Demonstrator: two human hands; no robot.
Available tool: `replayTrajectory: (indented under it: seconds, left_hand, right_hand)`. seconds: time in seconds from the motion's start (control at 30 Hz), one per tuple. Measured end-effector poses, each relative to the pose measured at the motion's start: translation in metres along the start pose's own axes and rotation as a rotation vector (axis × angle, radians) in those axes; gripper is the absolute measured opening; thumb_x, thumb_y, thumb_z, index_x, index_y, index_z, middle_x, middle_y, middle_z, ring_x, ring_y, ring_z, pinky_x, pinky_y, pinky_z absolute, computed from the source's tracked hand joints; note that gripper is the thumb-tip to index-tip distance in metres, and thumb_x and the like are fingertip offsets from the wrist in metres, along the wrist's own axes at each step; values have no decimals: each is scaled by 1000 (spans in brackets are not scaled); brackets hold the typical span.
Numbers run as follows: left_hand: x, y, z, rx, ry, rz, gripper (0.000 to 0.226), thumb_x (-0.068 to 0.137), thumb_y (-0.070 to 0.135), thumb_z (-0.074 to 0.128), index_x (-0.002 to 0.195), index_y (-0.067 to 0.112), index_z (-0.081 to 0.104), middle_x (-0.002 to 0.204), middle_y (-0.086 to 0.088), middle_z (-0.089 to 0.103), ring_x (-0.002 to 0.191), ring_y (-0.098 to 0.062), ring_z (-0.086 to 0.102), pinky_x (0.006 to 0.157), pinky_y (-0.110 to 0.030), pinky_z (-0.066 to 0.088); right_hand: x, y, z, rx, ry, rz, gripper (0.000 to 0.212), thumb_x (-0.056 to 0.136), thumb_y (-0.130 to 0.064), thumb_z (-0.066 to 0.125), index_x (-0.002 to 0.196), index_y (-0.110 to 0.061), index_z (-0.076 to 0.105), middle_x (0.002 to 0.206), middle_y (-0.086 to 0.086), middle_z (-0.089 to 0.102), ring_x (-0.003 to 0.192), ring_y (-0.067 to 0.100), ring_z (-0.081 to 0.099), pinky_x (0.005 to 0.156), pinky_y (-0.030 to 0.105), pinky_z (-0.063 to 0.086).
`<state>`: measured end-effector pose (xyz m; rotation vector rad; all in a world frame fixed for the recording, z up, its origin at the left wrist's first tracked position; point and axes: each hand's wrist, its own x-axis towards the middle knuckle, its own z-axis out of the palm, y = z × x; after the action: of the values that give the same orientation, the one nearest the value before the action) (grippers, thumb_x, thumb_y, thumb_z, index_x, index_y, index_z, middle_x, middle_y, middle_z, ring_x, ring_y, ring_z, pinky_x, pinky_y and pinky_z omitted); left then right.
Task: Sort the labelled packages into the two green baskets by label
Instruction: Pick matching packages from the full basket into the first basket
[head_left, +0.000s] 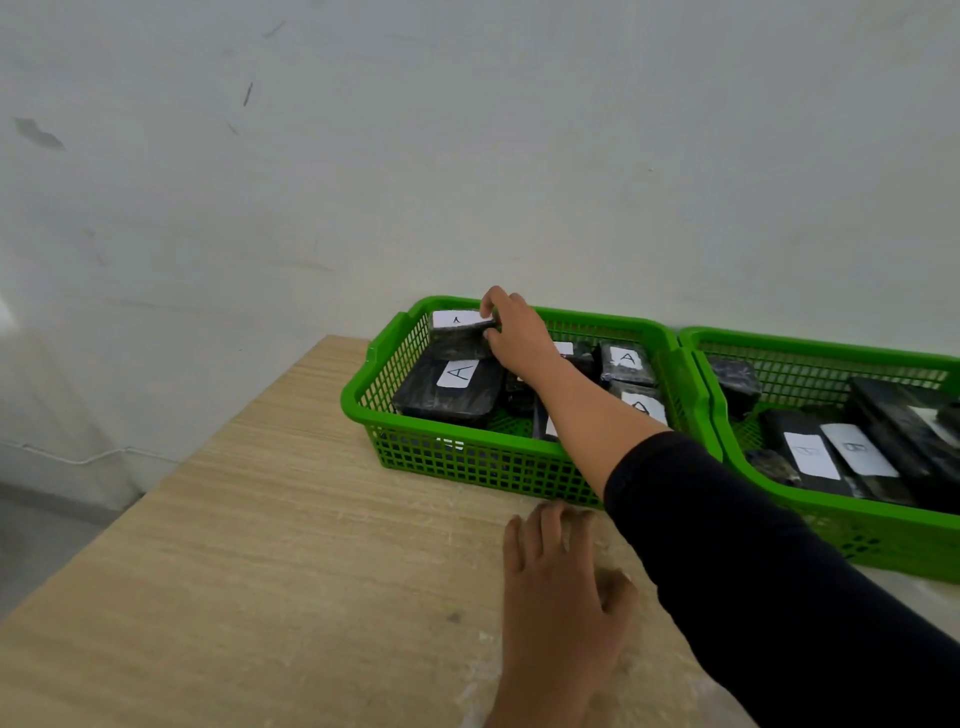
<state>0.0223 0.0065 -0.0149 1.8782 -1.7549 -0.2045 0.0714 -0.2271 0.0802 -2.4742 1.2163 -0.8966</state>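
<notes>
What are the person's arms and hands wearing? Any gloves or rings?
Both hands are bare: no gloves, and no rings or watch that I can see. The right hand comes out of a long black sleeve that stops partway down the forearm, leaving the wrist uncovered. The left hand shows only up to the wrist, so I cannot tell whether that arm has a sleeve.
</notes>
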Motion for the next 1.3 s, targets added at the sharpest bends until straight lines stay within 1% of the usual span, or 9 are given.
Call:
replayTrajectory:
  seconds: [0.23, 0.33, 0.43, 0.57, 0.7, 0.8, 0.9, 1.07, 1.3]
  left_hand:
    - [0, -1, 1, -12, 10, 1, 52, 84, 48, 37, 133, 29, 33, 141, 7, 29, 137, -13, 18, 118, -34, -5]
    - [0, -1, 0, -7, -1, 0, 52, 84, 47, 36, 133, 29, 32, 142, 7, 28, 137, -13, 18, 119, -34, -6]
    - [0, 0, -1, -10, -6, -2, 52, 84, 45, 36, 133, 29, 32, 142, 6, 28, 137, -14, 19, 119, -34, -6]
    - [0, 0, -1, -20, 5, -4, 52, 83, 44, 36, 133, 27, 34, 141, 5, 30, 137, -14, 20, 119, -33, -6]
    - [0, 0, 0, -11, 2, -2, 54, 83, 46, 36, 133, 26, 33, 140, 5, 30, 136, -14, 21, 119, -34, -4]
    - [1, 0, 1, -1, 8, -2, 55, 84, 48, 36, 133, 25, 34, 141, 4, 31, 136, -15, 22, 119, -34, -4]
    - [1, 0, 1, 1, 8, -2, 55, 84, 48, 37, 134, 25, 33, 141, 5, 30, 137, -14, 20, 117, -32, -7]
    - [0, 0, -1, -34, 0, -6, 53, 83, 44, 36, 133, 28, 34, 141, 7, 28, 137, -12, 19, 118, -32, -8]
    - [0, -2, 0, -52, 3, -8, 55, 84, 49, 38, 135, 30, 34, 143, 8, 27, 137, -12, 18, 120, -33, -4]
  right_hand:
    - [4, 4, 0, 43, 46, 38, 31, 83, 6, 41, 107, -9, 54, 105, 15, 55, 85, 32, 52, 66, 35, 39]
    - [5, 3, 3, 173, -21, 49, 37, 86, -5, 54, 122, -8, 57, 122, 15, 57, 107, 31, 58, 88, 33, 44]
    - [2, 0, 8, 208, -236, 47, 74, 85, -28, 68, 147, -12, 32, 151, 11, 35, 139, 25, 35, 111, 34, 29]
    - [1, -8, 12, 158, -276, -2, 103, 77, -43, 74, 153, -16, 9, 158, 11, 17, 143, 26, 25, 113, 40, 27]
    - [2, -17, 15, -94, -146, -85, 78, 82, -29, 72, 142, -11, 26, 141, 13, 32, 103, 35, 60, 82, 41, 51]
    - [2, -23, 17, -125, -106, -124, 57, 83, -22, 70, 127, -9, 36, 126, 12, 40, 81, 33, 61, 65, 37, 47]
    - [2, -17, 17, -84, -137, -121, 46, 84, -19, 68, 119, -8, 40, 124, 12, 46, 88, 32, 60, 68, 33, 42]
    - [-4, -16, 8, -11, -152, -104, 51, 88, -33, 63, 129, -13, 40, 130, 10, 51, 109, 28, 56, 83, 36, 46]
    - [-20, -13, -50, -51, 51, -71, 21, 95, -22, 49, 106, -12, 64, 113, 7, 59, 94, 22, 61, 83, 36, 50]
